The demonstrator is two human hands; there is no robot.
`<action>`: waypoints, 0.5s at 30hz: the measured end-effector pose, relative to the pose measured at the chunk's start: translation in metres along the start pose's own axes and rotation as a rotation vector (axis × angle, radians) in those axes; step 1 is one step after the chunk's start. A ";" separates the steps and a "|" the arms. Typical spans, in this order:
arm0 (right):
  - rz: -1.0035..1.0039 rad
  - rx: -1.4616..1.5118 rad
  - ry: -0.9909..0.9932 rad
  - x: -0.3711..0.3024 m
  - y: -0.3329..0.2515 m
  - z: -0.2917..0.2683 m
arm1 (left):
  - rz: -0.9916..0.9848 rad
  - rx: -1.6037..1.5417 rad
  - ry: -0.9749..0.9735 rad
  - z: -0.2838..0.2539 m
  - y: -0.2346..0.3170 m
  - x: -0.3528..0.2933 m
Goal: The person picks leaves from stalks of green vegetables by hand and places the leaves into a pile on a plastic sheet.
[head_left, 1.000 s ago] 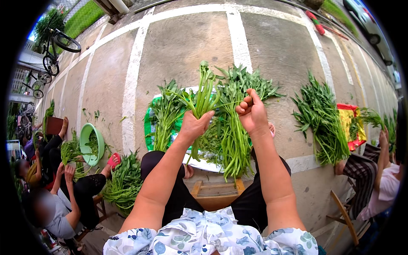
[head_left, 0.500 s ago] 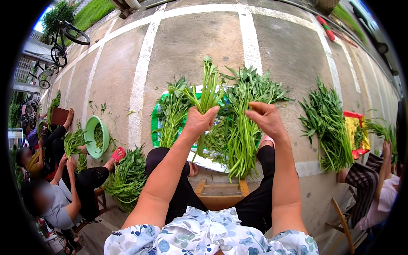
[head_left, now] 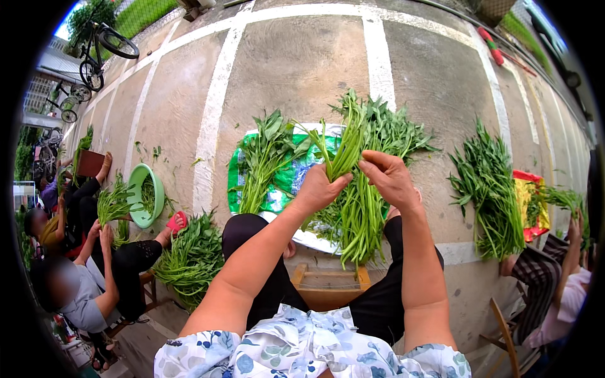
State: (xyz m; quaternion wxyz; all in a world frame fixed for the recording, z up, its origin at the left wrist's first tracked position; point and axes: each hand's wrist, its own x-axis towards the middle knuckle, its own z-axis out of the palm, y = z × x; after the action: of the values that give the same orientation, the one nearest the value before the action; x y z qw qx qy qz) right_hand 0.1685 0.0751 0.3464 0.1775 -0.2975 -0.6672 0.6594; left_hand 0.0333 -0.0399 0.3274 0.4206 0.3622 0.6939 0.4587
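My left hand is wrapped round a bunch of water spinach, held tilted with its leafy tops pointing away from me. Against the right side of that bunch, my right hand has thumb and fingers pinched together; what is between them is too small to make out. Below my hands lies a thick pile of long-stemmed water spinach, its leaves toward the far side. A smaller pile rests to the left. Both are on a green and white plastic sheet, with loose leaves between them.
Part of a wooden stool shows between my legs. At left, a person handles greens near a pale green basin and a pile. Another pile and a red-yellow bag lie right, beside another person.
My left hand has carried the bunch to the right, up against my right hand, and the bunch now leans right. The right hand stays nearly in place, still pinched.
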 end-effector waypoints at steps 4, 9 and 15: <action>0.048 0.120 0.051 0.003 -0.004 0.004 | -0.005 0.191 -0.050 0.005 -0.004 -0.003; 0.059 0.202 0.136 0.004 -0.009 0.004 | -0.003 0.261 -0.079 0.009 -0.005 -0.001; -0.038 0.080 0.057 0.001 -0.011 0.008 | 0.014 0.283 -0.048 0.015 -0.012 0.001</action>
State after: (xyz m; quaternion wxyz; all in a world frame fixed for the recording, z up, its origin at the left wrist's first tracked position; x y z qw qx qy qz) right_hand 0.1611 0.0699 0.3567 0.2206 -0.2960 -0.6405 0.6734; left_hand 0.0451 -0.0381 0.3124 0.3787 0.4336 0.7389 0.3501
